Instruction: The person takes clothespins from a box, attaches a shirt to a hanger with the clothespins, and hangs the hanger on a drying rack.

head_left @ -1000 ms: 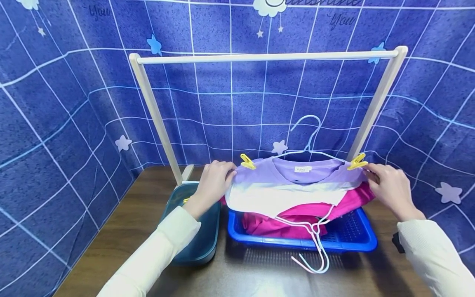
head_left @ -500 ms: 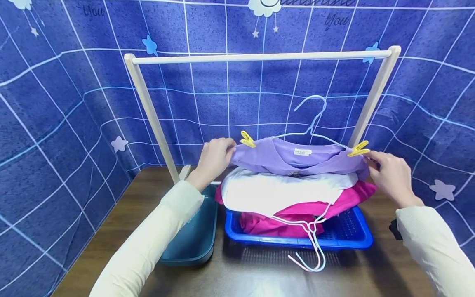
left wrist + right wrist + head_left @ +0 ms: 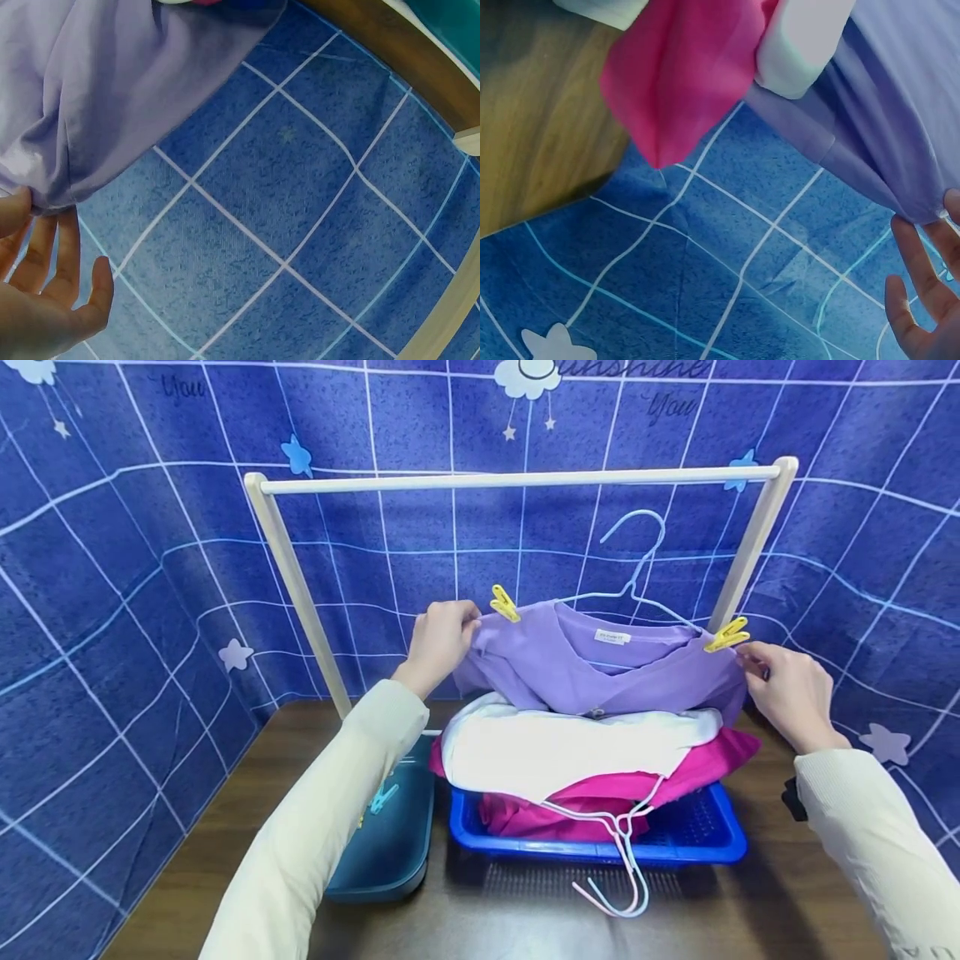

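Just above the far side of the blue perforated plastic basket (image 3: 600,847), the left hand (image 3: 438,643) and right hand (image 3: 795,693) pinch opposite shoulders of a purple V-neck fabric top (image 3: 600,693), yellow plastic clothespins (image 3: 504,603) clipped on, a pale-blue slim hanger (image 3: 628,587) seemingly inside. A white cloth garment (image 3: 570,756) covers part of the basket.

On the blue backdrop cloth (image 3: 405,577), dark lettering (image 3: 637,369) at the top edge reads "unshine", just right of a white cloud (image 3: 528,380), with "You" (image 3: 672,404) below it; another "You" stands at upper left. The purple shirt (image 3: 525,652) has a white collar label (image 3: 612,637), its print too small to read. Marks on the right sleeve (image 3: 862,835), cut off below, may be letters.
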`<state>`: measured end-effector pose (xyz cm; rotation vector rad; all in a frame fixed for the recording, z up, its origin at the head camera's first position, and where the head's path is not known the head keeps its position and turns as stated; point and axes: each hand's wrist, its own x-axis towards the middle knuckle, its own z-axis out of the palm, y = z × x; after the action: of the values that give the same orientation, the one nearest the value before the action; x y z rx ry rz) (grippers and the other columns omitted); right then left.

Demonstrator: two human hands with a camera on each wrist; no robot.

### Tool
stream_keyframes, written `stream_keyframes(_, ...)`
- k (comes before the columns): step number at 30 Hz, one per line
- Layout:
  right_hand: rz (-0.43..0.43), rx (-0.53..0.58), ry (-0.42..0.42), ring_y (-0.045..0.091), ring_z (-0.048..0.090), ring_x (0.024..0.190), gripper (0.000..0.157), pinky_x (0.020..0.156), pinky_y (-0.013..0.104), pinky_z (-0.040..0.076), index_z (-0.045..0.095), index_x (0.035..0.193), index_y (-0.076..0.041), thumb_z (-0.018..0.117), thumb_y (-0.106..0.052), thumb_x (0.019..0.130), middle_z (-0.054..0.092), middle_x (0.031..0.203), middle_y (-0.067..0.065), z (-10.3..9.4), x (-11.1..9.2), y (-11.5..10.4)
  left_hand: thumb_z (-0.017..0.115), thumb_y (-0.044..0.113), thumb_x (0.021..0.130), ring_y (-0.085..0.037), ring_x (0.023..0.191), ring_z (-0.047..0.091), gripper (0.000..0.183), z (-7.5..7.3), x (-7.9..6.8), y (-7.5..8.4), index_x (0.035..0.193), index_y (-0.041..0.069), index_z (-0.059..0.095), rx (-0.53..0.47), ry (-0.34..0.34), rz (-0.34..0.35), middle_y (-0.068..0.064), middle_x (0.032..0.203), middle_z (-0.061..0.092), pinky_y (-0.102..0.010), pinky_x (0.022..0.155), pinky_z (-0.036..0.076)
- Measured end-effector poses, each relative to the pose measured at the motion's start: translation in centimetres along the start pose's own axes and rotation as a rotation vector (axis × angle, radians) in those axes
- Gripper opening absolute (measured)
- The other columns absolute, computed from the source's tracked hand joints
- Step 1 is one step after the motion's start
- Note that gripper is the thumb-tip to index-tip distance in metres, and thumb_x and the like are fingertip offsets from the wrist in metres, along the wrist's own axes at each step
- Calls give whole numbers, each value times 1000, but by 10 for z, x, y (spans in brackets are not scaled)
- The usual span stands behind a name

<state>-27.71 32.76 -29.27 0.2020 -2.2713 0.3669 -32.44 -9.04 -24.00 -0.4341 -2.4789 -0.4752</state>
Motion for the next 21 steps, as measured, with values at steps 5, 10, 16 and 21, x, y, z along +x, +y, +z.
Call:
stream_keyframes(5,38,0,1,40,56,61,17,45,44,29,67,92,-8,58,-6,78,66,77,18,-2,6,-1,58,21,88,-22,80,65,16,-1,11,3,97,11,68,-7,15,-23,-5,94,71,-39,73,50)
stream_keyframes(10,55,7,2,38,54,59,19,44,43,28,67,93,-8,56,-6,78,66,76,18,-6,12,-2,59,20,88,-23,80,65,15,-5,21,6,96,12,68,-11,37,-37,-5,94,71,-40,73,49)
stream_keyframes(16,79,5,2,40,55,62,20,46,46,30,67,94,-8,55,-7,78,65,77,17,-10,20,-4,60,21,87,-26,84,66,14,-11,35,9,95,12,68,-14,73,-56,-5,94,71,-42,74,48)
stream_keyframes(21,105,-5,-2,39,54,61,20,46,47,30,67,94,-9,53,-8,80,65,76,17,-14,26,-6,60,21,87,-26,85,65,14,-14,44,14,94,14,69,-19,99,-84,-3,90,71,-43,76,47)
